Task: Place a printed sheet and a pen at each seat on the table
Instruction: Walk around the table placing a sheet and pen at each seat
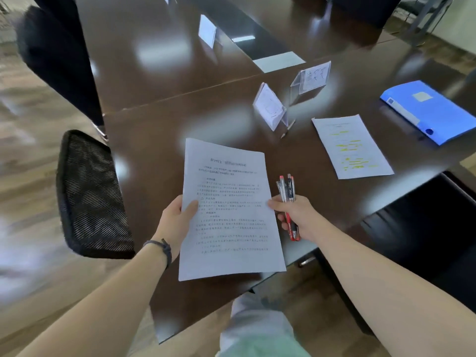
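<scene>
1. Head view: single wide-angle camera, worn on the person's head.
2. Facing: forward and steeply down over the near corner of the dark bench (159, 140).
3. Range: close; both forearms enter from the bottom edge.
4. Edges: motion-blurred.

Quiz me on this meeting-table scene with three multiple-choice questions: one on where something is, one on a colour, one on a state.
1. Where does the flat blue plastic folder lie?
A. on the mesh chair
B. on the dark wooden table, beyond the highlighted sheet
C. on the floor

2. What colour are the marks on that white sheet lying on the table?
A. yellow
B. red
C. green

3. What is the right hand doing?
A. resting open
B. pointing
C. holding a bundle of pens

Answers: 1 B, it sits at the table's far right; 2 A, yellow streaks cross its text; 3 C, its grip wraps the pens while its fingertips touch the printed paper stack, which the left hand holds.
</scene>
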